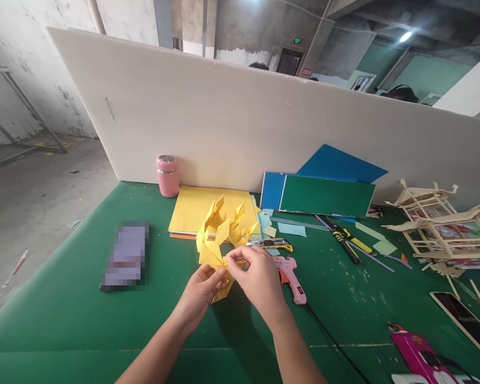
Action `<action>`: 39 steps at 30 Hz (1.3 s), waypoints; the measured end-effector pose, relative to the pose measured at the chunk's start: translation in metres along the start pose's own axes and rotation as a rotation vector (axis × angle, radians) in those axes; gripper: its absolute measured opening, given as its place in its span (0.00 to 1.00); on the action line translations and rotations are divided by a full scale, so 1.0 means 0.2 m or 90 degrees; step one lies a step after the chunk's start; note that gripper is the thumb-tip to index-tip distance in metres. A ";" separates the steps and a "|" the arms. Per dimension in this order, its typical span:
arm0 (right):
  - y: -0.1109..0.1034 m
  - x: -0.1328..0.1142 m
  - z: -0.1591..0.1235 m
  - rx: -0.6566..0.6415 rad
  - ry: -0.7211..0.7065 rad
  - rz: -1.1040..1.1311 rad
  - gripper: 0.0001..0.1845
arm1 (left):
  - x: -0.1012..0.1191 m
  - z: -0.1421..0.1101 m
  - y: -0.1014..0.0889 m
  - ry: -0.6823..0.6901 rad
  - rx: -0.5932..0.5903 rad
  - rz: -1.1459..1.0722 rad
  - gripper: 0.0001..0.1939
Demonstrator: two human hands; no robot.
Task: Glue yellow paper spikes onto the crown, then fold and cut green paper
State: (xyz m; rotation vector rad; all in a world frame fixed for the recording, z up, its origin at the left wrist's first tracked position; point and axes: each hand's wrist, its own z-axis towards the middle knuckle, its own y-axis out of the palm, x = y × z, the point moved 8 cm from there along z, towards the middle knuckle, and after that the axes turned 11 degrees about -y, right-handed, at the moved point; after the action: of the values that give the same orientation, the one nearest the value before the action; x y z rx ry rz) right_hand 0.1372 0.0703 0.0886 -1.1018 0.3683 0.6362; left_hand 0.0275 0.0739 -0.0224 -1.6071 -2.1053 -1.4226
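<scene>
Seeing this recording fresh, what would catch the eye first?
Probably the spiky yellow folded-paper piece, held in the left hand and right hand above the green table. Next, the pink flask before the pale board, and the pink glue gun beside the right hand.

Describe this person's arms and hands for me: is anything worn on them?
The left hand and right hand are ordinary human hands without gloves; no rings can be made out on the fingers. The forearms are bare, with no sleeve, watch or bracelet in view. No markings or attached cables show. The upper arms are out of the picture.
</scene>
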 end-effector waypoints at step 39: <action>0.05 -0.02 -0.02 -0.048 -0.019 0.035 0.08 | 0.03 0.02 -0.04 0.017 0.012 -0.073 0.11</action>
State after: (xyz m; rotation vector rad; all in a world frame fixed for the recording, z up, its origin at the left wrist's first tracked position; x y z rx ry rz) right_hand 0.1285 0.0688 0.0828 -1.1552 0.3524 0.7191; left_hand 0.0203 0.0820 -0.0260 -1.4744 -2.2225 -1.4440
